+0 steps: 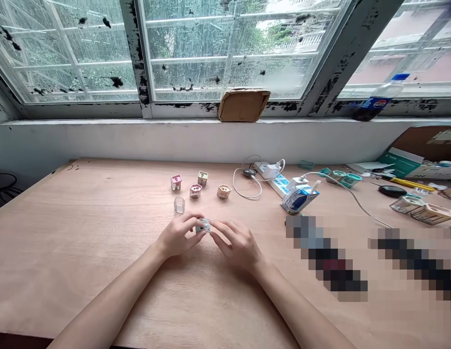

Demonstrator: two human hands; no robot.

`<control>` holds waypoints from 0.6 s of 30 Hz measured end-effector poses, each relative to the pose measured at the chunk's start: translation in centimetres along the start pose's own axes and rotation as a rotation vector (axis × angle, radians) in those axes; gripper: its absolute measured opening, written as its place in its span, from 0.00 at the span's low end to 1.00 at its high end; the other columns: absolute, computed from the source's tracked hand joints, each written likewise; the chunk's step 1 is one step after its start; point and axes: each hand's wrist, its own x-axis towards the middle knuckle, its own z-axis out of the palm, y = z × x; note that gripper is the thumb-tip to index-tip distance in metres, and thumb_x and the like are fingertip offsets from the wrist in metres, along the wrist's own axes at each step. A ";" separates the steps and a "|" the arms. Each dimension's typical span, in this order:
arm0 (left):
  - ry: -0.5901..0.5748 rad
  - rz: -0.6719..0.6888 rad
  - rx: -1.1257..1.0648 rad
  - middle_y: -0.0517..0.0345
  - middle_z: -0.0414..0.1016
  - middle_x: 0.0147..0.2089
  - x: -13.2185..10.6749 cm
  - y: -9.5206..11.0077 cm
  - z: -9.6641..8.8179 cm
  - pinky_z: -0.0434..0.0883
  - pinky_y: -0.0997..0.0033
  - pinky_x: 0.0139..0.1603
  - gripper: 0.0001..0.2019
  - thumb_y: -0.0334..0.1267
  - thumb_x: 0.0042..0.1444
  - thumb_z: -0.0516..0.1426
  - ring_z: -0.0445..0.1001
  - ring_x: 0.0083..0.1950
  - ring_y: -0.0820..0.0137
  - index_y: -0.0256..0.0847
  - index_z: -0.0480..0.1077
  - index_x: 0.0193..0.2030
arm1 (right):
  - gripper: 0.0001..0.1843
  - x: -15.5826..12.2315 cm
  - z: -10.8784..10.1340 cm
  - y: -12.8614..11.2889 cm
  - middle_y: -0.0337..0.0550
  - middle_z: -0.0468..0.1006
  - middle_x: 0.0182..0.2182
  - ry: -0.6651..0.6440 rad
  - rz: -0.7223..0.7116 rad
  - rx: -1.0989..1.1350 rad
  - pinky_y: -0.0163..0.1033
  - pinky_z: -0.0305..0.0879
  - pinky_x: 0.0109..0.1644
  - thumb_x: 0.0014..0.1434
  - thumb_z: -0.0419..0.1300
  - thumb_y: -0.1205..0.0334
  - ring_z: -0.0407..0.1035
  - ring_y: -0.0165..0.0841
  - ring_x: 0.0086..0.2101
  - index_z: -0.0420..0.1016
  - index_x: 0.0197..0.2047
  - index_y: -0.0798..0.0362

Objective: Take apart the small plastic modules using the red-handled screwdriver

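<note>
Your left hand (179,235) and right hand (238,245) are closed around a small clear-and-grey plastic housing (203,225), holding it between their fingertips toward the front of the pale plywood desk (65,252). Your fingers hide much of it, so its exact shape is hard to judge. A clear hexagonal plastic cup (179,205) stands just beyond your left hand

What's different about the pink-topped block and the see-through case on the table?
The pink-topped block has a pink top with dark holes, while the see-through case is clear, with no coloured top. The pink-topped block looks filled in, but the see-through case looks hollow. The pink-topped block also sits farther from the person's hands than the see-through case. Both are small, stand upright, and rest on the wooden table top.
</note>
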 end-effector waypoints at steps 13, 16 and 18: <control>0.085 0.176 0.074 0.44 0.76 0.50 0.2 1.7 -0.2 0.80 0.69 0.44 0.07 0.30 0.61 0.60 0.81 0.46 0.66 0.39 0.72 0.46 | 0.25 -0.6 -0.1 -0.4 0.50 0.80 0.50 0.011 0.011 0.080 0.41 0.76 0.48 0.66 0.60 0.66 0.78 0.37 0.48 0.61 0.64 0.47; 0.085 0.166 0.059 0.46 0.77 0.50 0.2 1.6 -0.2 0.80 0.67 0.47 0.10 0.30 0.61 0.60 0.80 0.47 0.66 0.40 0.71 0.49 | 0.25 -0.5 0.0 -0.4 0.49 0.81 0.49 0.033 -0.005 0.094 0.41 0.76 0.48 0.65 0.61 0.68 0.79 0.37 0.46 0.62 0.63 0.48; 0.085 0.165 0.054 0.46 0.77 0.50 0.3 1.6 -0.3 0.80 0.67 0.48 0.10 0.30 0.62 0.59 0.80 0.48 0.66 0.41 0.71 0.50 | 0.24 -0.4 0.0 -0.4 0.49 0.82 0.48 0.043 -0.015 0.098 0.41 0.76 0.48 0.65 0.61 0.69 0.79 0.37 0.47 0.64 0.62 0.49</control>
